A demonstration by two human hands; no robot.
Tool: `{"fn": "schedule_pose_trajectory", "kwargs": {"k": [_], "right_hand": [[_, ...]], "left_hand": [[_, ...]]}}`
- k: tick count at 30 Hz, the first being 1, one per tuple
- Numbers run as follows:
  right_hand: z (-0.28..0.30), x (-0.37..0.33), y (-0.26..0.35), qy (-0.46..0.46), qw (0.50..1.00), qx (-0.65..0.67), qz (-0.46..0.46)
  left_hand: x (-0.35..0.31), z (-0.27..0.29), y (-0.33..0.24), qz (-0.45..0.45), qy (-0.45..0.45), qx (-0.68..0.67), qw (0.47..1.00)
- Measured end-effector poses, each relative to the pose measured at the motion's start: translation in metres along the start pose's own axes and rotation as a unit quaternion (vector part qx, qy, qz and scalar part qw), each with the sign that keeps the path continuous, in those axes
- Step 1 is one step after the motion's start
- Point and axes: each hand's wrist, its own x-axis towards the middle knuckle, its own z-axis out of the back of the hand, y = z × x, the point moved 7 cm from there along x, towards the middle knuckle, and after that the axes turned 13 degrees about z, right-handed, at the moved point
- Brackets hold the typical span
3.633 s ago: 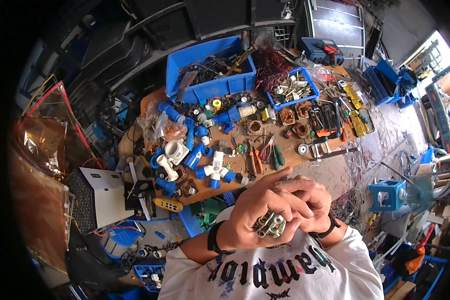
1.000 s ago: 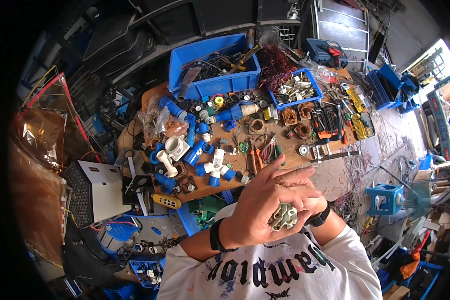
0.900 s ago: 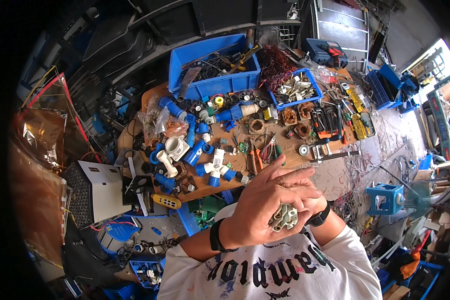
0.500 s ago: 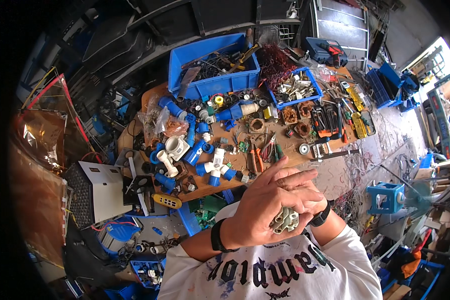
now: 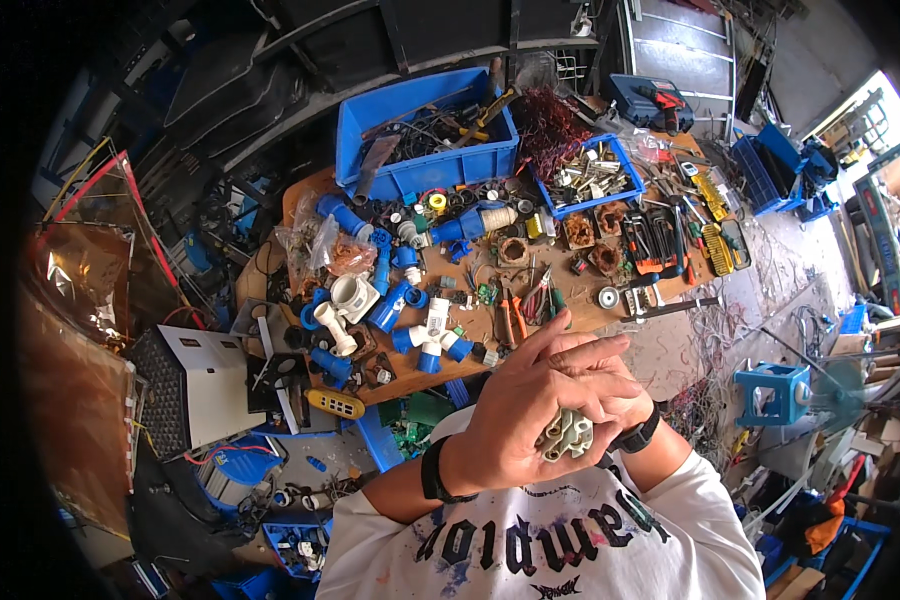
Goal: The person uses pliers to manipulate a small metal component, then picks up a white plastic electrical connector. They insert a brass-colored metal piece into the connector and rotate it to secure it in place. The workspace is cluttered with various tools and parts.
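In front of my chest both hands meet around a bundle of short, pale, hollow tubes, whose round open ends face me. My left hand curls round the near side of the bundle, thumb and fingers bent over it. My right hand presses against it from the right, partly covered by the left fingers, which overlap it. How far the tubes reach between the palms is hidden. Just beyond my fingertips, orange-handled pliers and green-and-red-handled pliers lie on the wooden table.
Blue and white pipe fittings crowd the table's left half. At the back are a large blue bin of tools and a smaller blue tray of metal parts. A blue stool stands at the right, amid floor scraps.
Both hands stay together and have shifted only slightly. The tube bundle has moved a little up and left, and its ends show at a slightly different angle.
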Motion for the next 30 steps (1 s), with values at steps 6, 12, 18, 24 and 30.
{"fn": "schedule_pose_trajectory", "kwargs": {"k": [6, 12, 18, 24, 30], "right_hand": [[-0.012, -0.003, 0.007, 0.010, 0.999, -0.029, 0.014], [-0.006, -0.001, 0.006, 0.005, 0.999, -0.047, 0.017], [-0.001, -0.003, 0.006, 0.031, 0.994, -0.108, 0.015], [0.011, -0.002, -0.008, 0.004, 0.999, 0.031, -0.029], [-0.003, -0.004, 0.010, 0.021, 0.993, -0.112, 0.030]], "left_hand": [[-0.002, 0.000, 0.000, -0.013, 0.006, -0.012, 1.000], [-0.002, 0.002, 0.003, 0.010, 0.001, -0.007, 1.000], [0.000, 0.001, -0.003, -0.009, 0.003, -0.006, 1.000], [-0.002, 0.001, 0.001, -0.002, -0.001, -0.010, 1.000], [-0.001, 0.000, -0.003, -0.013, 0.001, -0.015, 1.000]]}}
